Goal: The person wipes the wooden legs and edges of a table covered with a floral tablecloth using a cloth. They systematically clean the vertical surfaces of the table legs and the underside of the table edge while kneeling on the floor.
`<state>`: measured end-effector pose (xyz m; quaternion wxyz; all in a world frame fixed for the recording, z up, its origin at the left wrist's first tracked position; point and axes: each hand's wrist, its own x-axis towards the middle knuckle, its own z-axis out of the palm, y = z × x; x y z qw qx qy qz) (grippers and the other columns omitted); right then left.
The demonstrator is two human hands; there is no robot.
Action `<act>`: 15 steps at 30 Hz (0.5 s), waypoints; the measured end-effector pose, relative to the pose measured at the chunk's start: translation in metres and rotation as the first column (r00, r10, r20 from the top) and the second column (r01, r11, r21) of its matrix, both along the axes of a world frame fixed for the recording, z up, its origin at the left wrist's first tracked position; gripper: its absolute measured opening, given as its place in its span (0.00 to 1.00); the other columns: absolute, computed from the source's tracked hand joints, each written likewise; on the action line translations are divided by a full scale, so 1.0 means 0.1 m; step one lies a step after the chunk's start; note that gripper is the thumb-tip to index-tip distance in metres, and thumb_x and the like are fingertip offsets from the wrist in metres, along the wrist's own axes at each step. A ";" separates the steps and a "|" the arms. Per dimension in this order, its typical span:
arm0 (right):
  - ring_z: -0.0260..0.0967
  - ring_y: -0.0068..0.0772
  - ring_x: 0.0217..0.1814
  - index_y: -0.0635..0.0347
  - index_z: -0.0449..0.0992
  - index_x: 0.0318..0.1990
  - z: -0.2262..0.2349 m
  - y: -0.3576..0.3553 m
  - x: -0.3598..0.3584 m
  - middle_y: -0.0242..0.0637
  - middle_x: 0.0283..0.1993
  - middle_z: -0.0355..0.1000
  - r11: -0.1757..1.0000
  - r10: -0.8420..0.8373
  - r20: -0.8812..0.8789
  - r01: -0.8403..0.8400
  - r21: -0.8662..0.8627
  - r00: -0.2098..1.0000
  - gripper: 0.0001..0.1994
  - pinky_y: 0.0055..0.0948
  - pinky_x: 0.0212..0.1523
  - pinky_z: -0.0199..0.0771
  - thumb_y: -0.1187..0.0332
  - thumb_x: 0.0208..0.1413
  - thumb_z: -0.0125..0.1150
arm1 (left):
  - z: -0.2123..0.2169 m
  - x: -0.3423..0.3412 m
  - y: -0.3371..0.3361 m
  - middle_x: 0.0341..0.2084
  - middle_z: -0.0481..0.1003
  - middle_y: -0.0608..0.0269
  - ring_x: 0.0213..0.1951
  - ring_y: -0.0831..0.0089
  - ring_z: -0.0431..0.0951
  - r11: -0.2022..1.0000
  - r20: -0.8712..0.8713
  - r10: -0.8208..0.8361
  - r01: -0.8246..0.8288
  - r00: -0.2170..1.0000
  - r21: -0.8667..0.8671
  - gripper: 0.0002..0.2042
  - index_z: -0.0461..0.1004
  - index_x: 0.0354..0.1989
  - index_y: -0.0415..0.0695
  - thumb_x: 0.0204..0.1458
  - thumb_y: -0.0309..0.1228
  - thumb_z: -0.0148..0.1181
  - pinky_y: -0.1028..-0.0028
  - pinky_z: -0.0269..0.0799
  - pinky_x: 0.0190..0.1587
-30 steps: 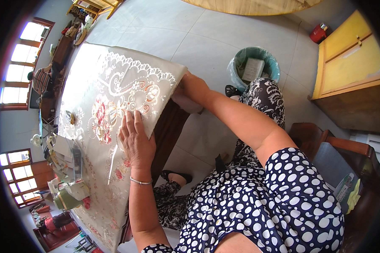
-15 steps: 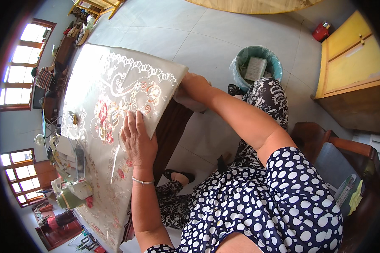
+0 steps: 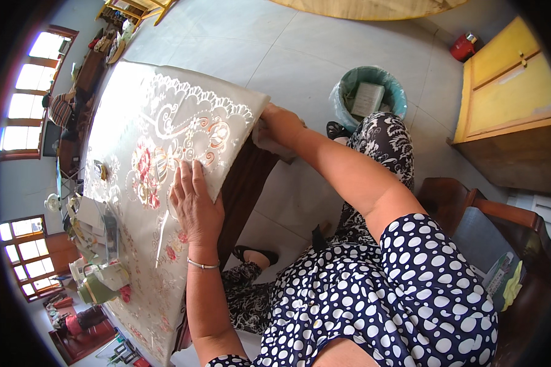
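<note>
A pale tablecloth (image 3: 125, 125) with white lace-like scrolls and red flowers covers the table. My left hand (image 3: 196, 205) lies on it near the table's edge, palm down, fingers stretched out and a little apart. At the right corner of the table my right hand (image 3: 283, 127) touches the cloth's edge. Its fingers go behind the corner, so their grip is hidden. A fold of cloth hangs below that hand. Beside my left hand a thin white strip (image 3: 161, 238) shows on the cloth; I cannot tell whether it is loose or part of the pattern.
On the table's left side stand a green and white sewing machine (image 3: 98, 282) and a small dark object (image 3: 100, 170). A lined bin (image 3: 398, 104) is on the floor past my knee. Yellow cabinet (image 3: 508, 92) and wooden chair (image 3: 520, 226) are at right. People are in the left background.
Both hands keep their places on the cloth. The whole view has shifted slightly, with the table and room a little further left in the picture.
</note>
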<state>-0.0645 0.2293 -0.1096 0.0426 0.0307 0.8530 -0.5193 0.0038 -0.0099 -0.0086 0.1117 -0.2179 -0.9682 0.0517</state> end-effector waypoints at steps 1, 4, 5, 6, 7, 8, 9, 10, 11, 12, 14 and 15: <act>0.71 0.47 0.52 0.54 0.73 0.51 -0.07 0.02 -0.01 0.45 0.47 0.71 0.993 0.014 -0.090 -0.004 0.114 0.996 0.17 0.41 0.52 0.73 0.65 0.53 0.55 | 0.00 -0.01 0.03 0.65 0.58 0.46 0.67 0.51 0.56 1.000 0.002 -0.008 0.008 1.000 0.003 0.39 0.56 0.67 0.44 0.44 0.31 0.67 0.53 0.51 0.65; 0.72 0.47 0.49 0.53 0.74 0.49 -0.34 0.03 -0.12 0.44 0.43 0.70 0.923 0.098 -0.239 0.002 0.384 0.966 0.17 0.42 0.47 0.75 0.67 0.50 0.55 | 0.01 -0.02 0.06 0.65 0.57 0.46 0.68 0.51 0.56 1.000 0.006 -0.014 0.014 1.000 0.004 0.39 0.56 0.67 0.44 0.44 0.31 0.67 0.53 0.51 0.65; 0.72 0.47 0.49 0.52 0.74 0.49 -0.37 0.03 -0.15 0.44 0.44 0.70 0.902 0.114 -0.217 -0.010 0.433 0.969 0.17 0.42 0.47 0.75 0.67 0.50 0.55 | 0.01 -0.02 0.07 0.65 0.57 0.46 0.68 0.51 0.56 1.000 0.010 -0.011 0.011 1.000 0.002 0.39 0.56 0.67 0.44 0.44 0.31 0.67 0.52 0.51 0.65; 0.72 0.48 0.49 0.52 0.74 0.49 -0.41 0.03 -0.18 0.44 0.44 0.70 0.877 0.129 -0.194 -0.021 0.480 0.972 0.17 0.42 0.46 0.75 0.67 0.50 0.55 | 0.02 -0.02 0.08 0.65 0.57 0.46 0.68 0.51 0.56 1.000 0.013 -0.008 0.009 1.000 -0.001 0.39 0.56 0.67 0.44 0.44 0.31 0.67 0.52 0.51 0.65; 0.72 0.48 0.48 0.52 0.75 0.48 -0.35 0.01 -0.16 0.45 0.44 0.71 0.879 0.132 -0.188 -0.027 0.476 0.973 0.16 0.42 0.46 0.75 0.68 0.50 0.54 | 0.02 -0.02 0.07 0.65 0.57 0.46 0.68 0.51 0.56 1.000 0.012 -0.005 0.005 1.000 -0.001 0.39 0.56 0.67 0.44 0.44 0.31 0.67 0.52 0.51 0.65; 0.73 0.48 0.48 0.53 0.75 0.47 -0.28 0.01 -0.15 0.45 0.43 0.72 0.881 0.134 -0.183 -0.033 0.472 0.974 0.15 0.41 0.46 0.76 0.68 0.51 0.54 | 0.02 -0.02 0.07 0.65 0.57 0.46 0.68 0.51 0.56 1.000 0.011 -0.003 0.003 1.000 -0.002 0.39 0.56 0.67 0.44 0.44 0.31 0.67 0.52 0.51 0.65; 0.73 0.48 0.47 0.54 0.75 0.47 -0.22 0.01 -0.14 0.46 0.43 0.73 0.883 0.136 -0.177 -0.038 0.468 0.975 0.14 0.41 0.45 0.76 0.69 0.51 0.53 | 0.02 -0.01 0.06 0.65 0.57 0.46 0.68 0.51 0.56 1.000 0.011 -0.001 0.001 1.000 -0.003 0.39 0.56 0.67 0.44 0.44 0.31 0.67 0.52 0.51 0.65; 0.74 0.48 0.47 0.55 0.75 0.45 -0.06 0.02 -0.11 0.46 0.42 0.73 0.904 0.135 -0.188 -0.043 0.425 0.973 0.13 0.41 0.46 0.75 0.69 0.52 0.53 | 0.01 -0.02 0.04 0.65 0.57 0.47 0.68 0.51 0.56 1.000 0.006 0.004 -0.004 1.000 -0.007 0.39 0.56 0.67 0.43 0.44 0.31 0.67 0.52 0.51 0.65; 0.74 0.48 0.47 0.56 0.76 0.44 0.14 0.04 -0.08 0.46 0.41 0.74 0.923 0.134 -0.197 -0.050 0.382 0.971 0.12 0.41 0.46 0.75 0.69 0.52 0.53 | 0.00 -0.01 0.03 0.65 0.58 0.47 0.68 0.51 0.56 1.000 0.004 0.008 -0.008 1.000 -0.009 0.39 0.56 0.67 0.43 0.44 0.30 0.67 0.52 0.51 0.65; 0.75 0.48 0.46 0.57 0.76 0.43 0.23 0.04 -0.07 0.46 0.40 0.75 0.939 0.132 -0.205 -0.056 0.339 0.970 0.11 0.41 0.46 0.75 0.69 0.53 0.52 | -0.01 -0.01 0.01 0.65 0.58 0.47 0.68 0.51 0.56 1.000 0.001 0.013 -0.013 1.000 -0.011 0.39 0.56 0.67 0.43 0.44 0.30 0.67 0.52 0.51 0.65; 0.75 0.47 0.45 0.59 0.76 0.40 0.07 0.12 -0.19 0.46 0.39 0.76 0.994 0.001 -0.290 0.031 0.104 0.957 0.08 0.40 0.46 0.75 0.70 0.53 0.54 | 0.00 -0.02 0.05 0.65 0.58 0.47 0.68 0.52 0.56 1.000 0.000 0.003 -0.003 1.000 -0.018 0.39 0.56 0.67 0.43 0.44 0.30 0.67 0.53 0.51 0.65; 0.76 0.47 0.45 0.59 0.76 0.38 -0.04 0.14 -0.25 0.46 0.39 0.77 0.998 -0.070 -0.321 0.068 -0.018 0.945 0.07 0.40 0.46 0.74 0.71 0.53 0.55 | 0.01 -0.02 0.06 0.65 0.58 0.47 0.68 0.52 0.56 1.000 -0.001 -0.001 0.001 1.000 -0.021 0.39 0.56 0.67 0.43 0.43 0.30 0.67 0.53 0.51 0.65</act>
